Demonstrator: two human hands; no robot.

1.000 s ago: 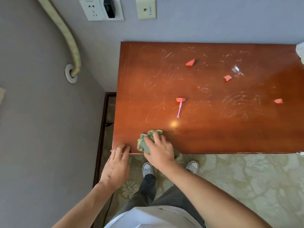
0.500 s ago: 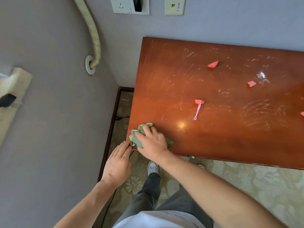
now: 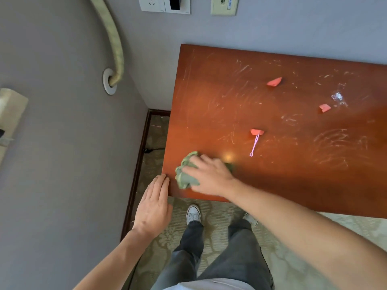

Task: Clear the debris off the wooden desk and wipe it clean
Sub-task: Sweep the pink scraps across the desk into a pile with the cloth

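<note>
The wooden desk (image 3: 293, 174) is reddish brown with pale scratch marks. My right hand (image 3: 209, 174) grips a crumpled green cloth (image 3: 185, 176) on the desk near its front left corner. My left hand (image 3: 154, 206) is flat, fingers together, its fingertips at the desk's left front corner edge. Pink scraps lie on the top: one at the back (image 3: 274, 81), one to the right (image 3: 324, 107), one in the middle (image 3: 257, 131) with a thin pink pick (image 3: 254, 145) below it. A clear crumpled bit (image 3: 337, 96) lies near the right scrap.
A grey wall (image 3: 62, 164) stands close on the left, with a narrow floor gap (image 3: 150, 147) beside the desk holding a dark cable. A beige hose (image 3: 114, 47) enters a wall fitting. Sockets (image 3: 165, 4) sit on the back wall. My feet stand on patterned carpet (image 3: 293, 258).
The view has shifted left and nearer. My right hand has slid the green cloth a little away from the desk's front edge. My left hand has stayed at the corner.
</note>
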